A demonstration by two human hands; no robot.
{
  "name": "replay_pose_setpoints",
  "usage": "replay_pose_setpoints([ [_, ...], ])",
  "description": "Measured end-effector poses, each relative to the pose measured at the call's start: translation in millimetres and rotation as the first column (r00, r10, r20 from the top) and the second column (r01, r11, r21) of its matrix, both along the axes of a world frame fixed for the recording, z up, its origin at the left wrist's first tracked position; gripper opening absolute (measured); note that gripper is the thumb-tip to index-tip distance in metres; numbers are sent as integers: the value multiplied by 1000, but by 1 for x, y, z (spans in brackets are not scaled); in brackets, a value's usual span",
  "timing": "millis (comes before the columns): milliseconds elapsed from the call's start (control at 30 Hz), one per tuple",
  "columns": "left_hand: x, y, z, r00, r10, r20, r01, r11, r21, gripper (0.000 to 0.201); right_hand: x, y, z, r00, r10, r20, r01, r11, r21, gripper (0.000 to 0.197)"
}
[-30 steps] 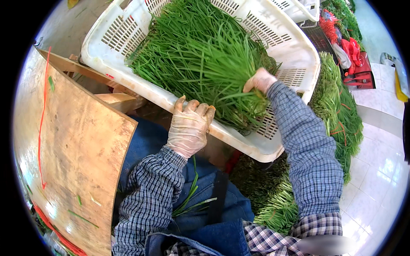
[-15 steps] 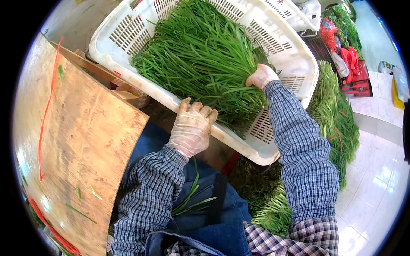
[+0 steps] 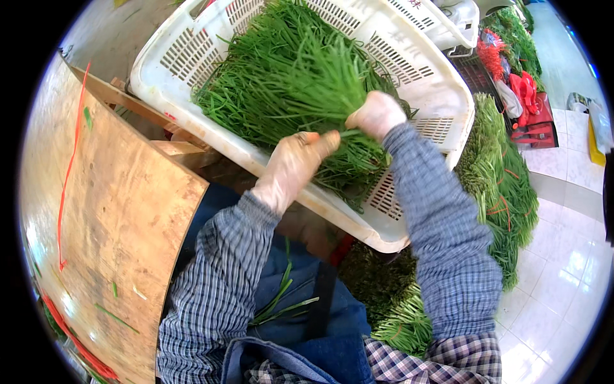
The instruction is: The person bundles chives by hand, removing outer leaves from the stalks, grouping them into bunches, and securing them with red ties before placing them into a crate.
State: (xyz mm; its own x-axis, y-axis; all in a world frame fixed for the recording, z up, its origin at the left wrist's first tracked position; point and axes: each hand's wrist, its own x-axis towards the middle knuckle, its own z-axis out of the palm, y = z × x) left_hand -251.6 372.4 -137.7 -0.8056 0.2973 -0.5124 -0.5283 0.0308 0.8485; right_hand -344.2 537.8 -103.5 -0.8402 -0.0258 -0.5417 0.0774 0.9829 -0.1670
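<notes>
A thick heap of long green garlic chives [image 3: 262, 96] fills much of a white slotted plastic basket [image 3: 230, 137]. My right hand [image 3: 378, 115], in a pale thin glove, is closed around the stem end of a bunch of chives [image 3: 332, 77]. The bunch's leaves fan out to the upper left, blurred by motion. My left hand [image 3: 294, 160], in a stained clear glove, is over the basket's near rim, beside the bunch. Its thumb sticks out toward the stems and nothing shows in its grasp; the other fingers are partly hidden.
A wooden board [image 3: 128, 198] with a red string [image 3: 69, 173] and leaf scraps lies at left. Tied chive bundles [image 3: 505, 192] stand right of the basket, more [image 3: 406, 326] by my right elbow. A second white basket [image 3: 441, 22] and a red bag [image 3: 540, 121] are farther back.
My left hand has left the basket's rim and moved up and right toward the chives. My right hand has shifted left, lifting the bunch's leaves. The basket has moved slightly left.
</notes>
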Motion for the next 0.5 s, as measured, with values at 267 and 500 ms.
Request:
replay_pose_setpoints([
  [267,-19,31,-30,677,410,612,-647,728,228,37,109,-49,-45,928,-52,-369,-57,959,-279,66],
  [500,-23,26,-42,654,533,536,-566,815,-120,30,92,27,-1,815,-375,-443,48,805,-592,43],
])
